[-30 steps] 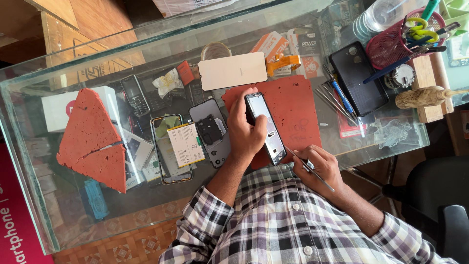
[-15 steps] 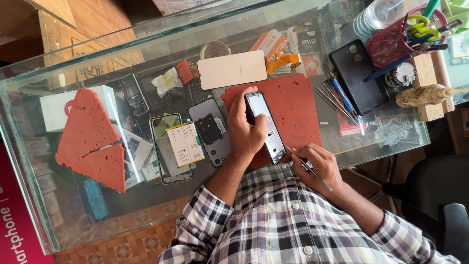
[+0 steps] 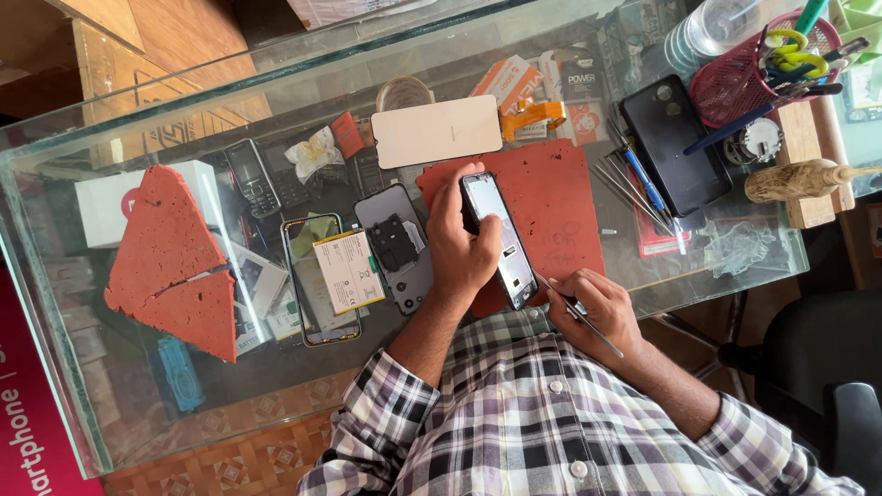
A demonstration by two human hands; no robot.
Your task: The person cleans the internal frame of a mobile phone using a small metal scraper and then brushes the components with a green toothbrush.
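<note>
Head view shows one person in a checked shirt working at a glass counter [image 3: 276, 73]. The left hand [image 3: 464, 253] grasps an opened phone [image 3: 501, 241] from its left side, thumb and fingers wrapped around the edges, and holds it over the red mat [image 3: 560, 197]. The long axis of the phone runs from the person's body away toward the far edge of the counter, a little tilted. The right hand [image 3: 597, 308] is closed around a thin metal tool [image 3: 579, 317], and its tip meets the near end of the phone, at the lower right corner. So the phone lies just left of the right hand, and the left hand is the nearer one, already touching it.

I count one phone in hand, one tool in hand, two more opened phone bodies [image 3: 367, 266] lying beside the left forearm, one pale back cover [image 3: 436, 130], and two red triangular foam pieces [image 3: 170, 257] well apart on the left.
</note>
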